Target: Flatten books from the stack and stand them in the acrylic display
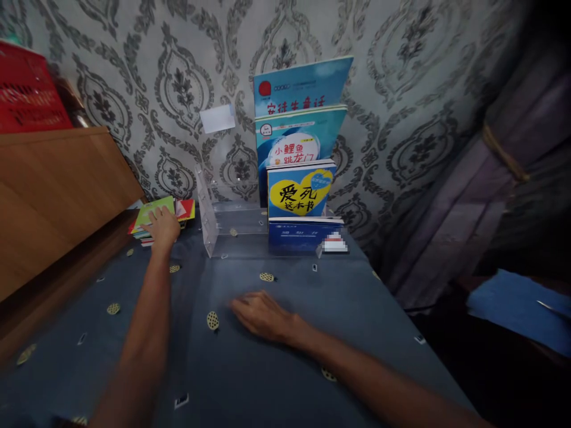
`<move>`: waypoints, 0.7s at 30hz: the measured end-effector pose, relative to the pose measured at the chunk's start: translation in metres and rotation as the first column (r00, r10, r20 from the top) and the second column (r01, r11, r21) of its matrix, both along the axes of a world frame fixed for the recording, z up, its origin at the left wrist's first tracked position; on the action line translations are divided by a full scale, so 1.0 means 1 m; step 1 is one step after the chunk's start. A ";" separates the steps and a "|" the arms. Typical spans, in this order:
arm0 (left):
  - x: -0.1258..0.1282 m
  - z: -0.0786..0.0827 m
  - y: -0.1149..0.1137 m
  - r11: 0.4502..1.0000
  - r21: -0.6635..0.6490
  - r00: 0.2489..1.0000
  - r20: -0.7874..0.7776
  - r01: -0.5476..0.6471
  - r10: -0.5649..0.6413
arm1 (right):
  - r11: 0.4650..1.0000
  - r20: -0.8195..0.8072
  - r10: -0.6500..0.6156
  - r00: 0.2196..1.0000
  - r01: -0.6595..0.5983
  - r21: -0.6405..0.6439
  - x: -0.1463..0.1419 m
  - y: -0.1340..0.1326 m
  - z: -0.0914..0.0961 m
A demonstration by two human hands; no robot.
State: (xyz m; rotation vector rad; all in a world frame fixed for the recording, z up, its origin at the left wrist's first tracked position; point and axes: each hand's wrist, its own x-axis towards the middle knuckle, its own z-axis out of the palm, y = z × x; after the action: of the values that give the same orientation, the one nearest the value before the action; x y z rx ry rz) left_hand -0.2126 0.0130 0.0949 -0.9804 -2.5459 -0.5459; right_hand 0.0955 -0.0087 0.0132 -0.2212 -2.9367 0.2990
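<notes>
My left hand [163, 226] reaches to the far left of the table and lies on a small pile of books [149, 215], its fingers spread over the light green top cover. My right hand [261, 315] is over the middle of the table, fingers curled together and slightly blurred, with nothing visible in it. Beyond it stands a clear acrylic book rack [206, 220]. Upright in the rack's right part are a dark blue book [294, 236], a blue and yellow book [301, 190], a teal book [297, 139] and a taller blue book [303, 86].
A wooden cabinet [57, 202] borders the table on the left, with a red box [31, 89] on top. Patterned wallpaper [178, 77] rises behind the rack. A tied curtain [473, 196] hangs at right, near a blue cloth [521, 309]. Dark patterned cloth covers the table [214, 368].
</notes>
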 end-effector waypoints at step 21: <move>-0.065 -0.010 -0.036 0.929 -0.368 0.972 -0.199 0.044 -0.125 | 0.992 -0.082 -0.005 0.997 -0.005 -0.128 -0.003 0.008 -0.024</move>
State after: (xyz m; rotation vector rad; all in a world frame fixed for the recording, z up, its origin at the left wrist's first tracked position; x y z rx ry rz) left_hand -0.2772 -0.0227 0.0847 -1.2045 -2.4560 0.0204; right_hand 0.0926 -0.0011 -0.0105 -0.2209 -2.8387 0.4856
